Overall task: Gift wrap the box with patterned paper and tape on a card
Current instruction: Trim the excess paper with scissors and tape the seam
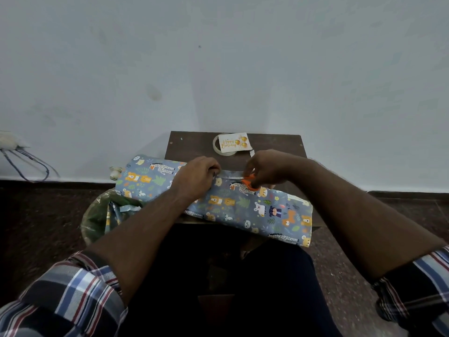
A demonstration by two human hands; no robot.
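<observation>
L hand [198,177] pinches the far edge of the paper [243,205] on the table [194,142]; R hand [264,167] grips orange scissors [250,182], blades mostly hidden. Box can't be made out under the paper. Card [233,141] sits on the tape roll [216,147], far side.

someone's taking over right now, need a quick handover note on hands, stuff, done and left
Left hand pinches the patterned paper at the cut line.
Right hand holds the orange scissors, blades in the paper's far edge.
Card lies on the tape roll at the back of the small table.
Done: cut started.
Left: finish the cut, wrap and tape, attach card. Box not visible.
</observation>
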